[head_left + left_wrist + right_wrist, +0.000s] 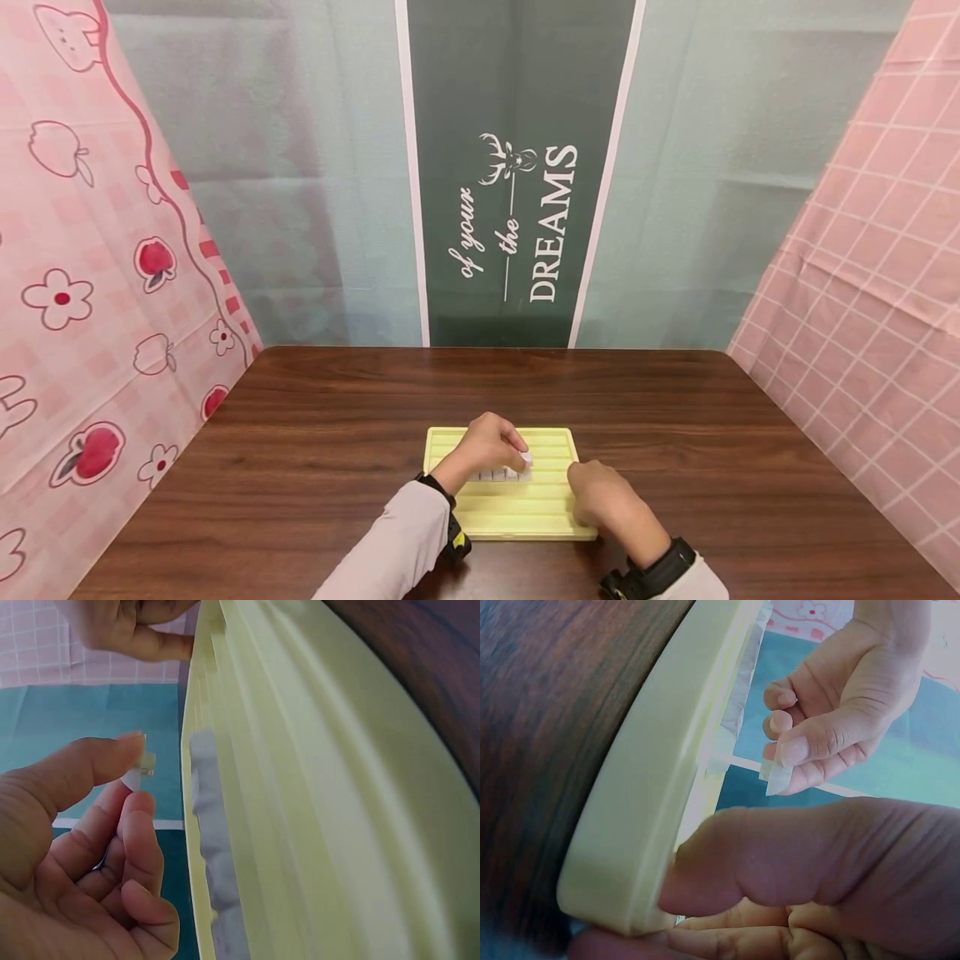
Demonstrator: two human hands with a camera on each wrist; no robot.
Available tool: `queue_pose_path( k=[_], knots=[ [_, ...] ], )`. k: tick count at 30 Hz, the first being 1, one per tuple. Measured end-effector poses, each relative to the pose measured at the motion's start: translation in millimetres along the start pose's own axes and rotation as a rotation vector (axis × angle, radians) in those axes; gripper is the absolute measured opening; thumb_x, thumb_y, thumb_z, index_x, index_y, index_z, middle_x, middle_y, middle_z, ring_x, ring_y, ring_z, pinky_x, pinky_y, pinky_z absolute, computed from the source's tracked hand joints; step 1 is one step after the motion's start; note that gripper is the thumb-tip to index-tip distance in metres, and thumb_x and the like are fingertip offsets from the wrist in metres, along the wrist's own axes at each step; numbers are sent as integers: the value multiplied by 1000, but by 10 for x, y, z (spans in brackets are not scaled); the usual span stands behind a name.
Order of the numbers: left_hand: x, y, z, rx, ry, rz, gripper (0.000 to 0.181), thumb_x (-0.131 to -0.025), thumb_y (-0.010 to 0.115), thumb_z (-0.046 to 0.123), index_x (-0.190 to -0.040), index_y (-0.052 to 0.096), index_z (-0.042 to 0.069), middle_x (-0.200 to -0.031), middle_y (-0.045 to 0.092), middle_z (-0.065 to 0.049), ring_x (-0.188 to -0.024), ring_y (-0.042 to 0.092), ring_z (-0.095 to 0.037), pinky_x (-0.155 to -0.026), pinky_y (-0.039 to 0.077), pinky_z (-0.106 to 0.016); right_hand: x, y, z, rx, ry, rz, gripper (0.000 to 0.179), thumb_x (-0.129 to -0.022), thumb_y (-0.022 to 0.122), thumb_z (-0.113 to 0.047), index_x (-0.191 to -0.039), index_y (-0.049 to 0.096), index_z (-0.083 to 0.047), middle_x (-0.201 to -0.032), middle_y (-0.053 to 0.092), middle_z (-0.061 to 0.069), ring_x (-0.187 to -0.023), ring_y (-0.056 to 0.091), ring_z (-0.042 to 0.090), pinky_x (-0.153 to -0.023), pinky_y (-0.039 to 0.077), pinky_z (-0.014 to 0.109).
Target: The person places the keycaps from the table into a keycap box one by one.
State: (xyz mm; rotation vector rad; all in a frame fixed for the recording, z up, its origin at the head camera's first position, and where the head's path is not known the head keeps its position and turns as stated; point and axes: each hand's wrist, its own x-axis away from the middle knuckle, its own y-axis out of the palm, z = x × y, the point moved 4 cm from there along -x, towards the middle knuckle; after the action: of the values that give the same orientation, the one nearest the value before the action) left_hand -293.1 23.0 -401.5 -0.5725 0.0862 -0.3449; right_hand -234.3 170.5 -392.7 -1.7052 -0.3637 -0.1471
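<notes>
A shallow yellow tray [517, 522] with parallel ridges lies on the table. Between thumb and fingertips, my left hand [487, 446] pinches a small white piece [133, 777] above the tray; its exact kind I cannot tell. Close under that hand, a short row of small whitish pieces [495, 476] sits in one groove, looking grey in the left wrist view. My right hand [603, 496] grips the tray's right edge, thumb [705, 862] at the rim and fingers around the corner below. Part of the tray's back left is hidden behind the left hand.
The dark brown wooden table [337, 400] extends around the tray on all sides. A green-grey cloth [517, 83] hangs behind it, with pink patterned cloths at the left [97, 250] and right [862, 292]. Both wrists wear black straps [667, 567].
</notes>
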Motion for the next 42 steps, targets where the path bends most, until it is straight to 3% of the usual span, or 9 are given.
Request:
queue_pose_path(
  k=[8,18,28,42],
  knots=[
    [-12,100,72,-41,-16,13,19,-53,80,11,-59,63,14,-70,56,7,-59,49,-10,-48,44,-24,17,-20,-7,11,-29,48,19,-62,62,8,-70,50,-4,-57,44,7,-46,43,19,-34,37,26],
    [-7,203,103,-137,0,22,19,-53,80,15,-63,64,14,-59,51,8,-56,46,-9,-47,40,-22,14,-25,11,17,-12,43,18,-62,61,8,-71,50,-4,-58,44,8,-47,45,20,-34,39,26],
    [3,236,64,-204,-31,24,20,-54,80,17,-61,61,17,-72,56,10,-63,48,-9,-50,41,-23,18,-27,4,12,-16,40,19,-62,63,7,-72,50,-4,-59,44,7,-49,43,20,-38,37,27],
    [15,267,88,-298,-52,26,21,-52,80,17,-59,61,20,-71,55,11,-59,46,-9,-45,39,-23,20,-31,7,4,-24,53,19,-61,62,8,-72,51,-4,-58,44,7,-47,43,19,-36,37,26]
  ],
)
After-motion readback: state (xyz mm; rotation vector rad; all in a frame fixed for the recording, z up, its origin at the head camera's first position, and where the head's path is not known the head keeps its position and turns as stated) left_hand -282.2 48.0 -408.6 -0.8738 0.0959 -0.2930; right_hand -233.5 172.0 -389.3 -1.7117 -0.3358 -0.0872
